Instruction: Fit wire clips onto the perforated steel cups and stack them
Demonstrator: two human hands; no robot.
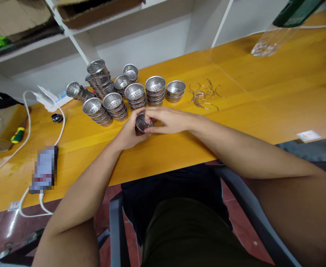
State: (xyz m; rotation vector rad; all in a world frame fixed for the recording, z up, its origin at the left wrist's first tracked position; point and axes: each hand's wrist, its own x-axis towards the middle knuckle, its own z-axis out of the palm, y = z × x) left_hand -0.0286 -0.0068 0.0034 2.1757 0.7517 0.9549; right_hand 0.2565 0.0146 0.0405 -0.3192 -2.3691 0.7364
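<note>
Near the table's front edge, my left hand is wrapped around a small perforated metal strainer cup, its opening tilted toward me. My right hand meets it from the right, with bent fingers at the opening and the thumb along the near rim. A thin curved line shows inside the cup, but whether those fingers pinch a wire is unclear. Just beyond my hands stand stacks of similar strainer cups. Thin curved wires lie in a loose pile to the right of the stacks.
A phone with a white cable lies on the left of the wooden table. Behind it are a power strip and a green-yellow screwdriver handle. A clear bottle lies at the back right. Shelves border the rear.
</note>
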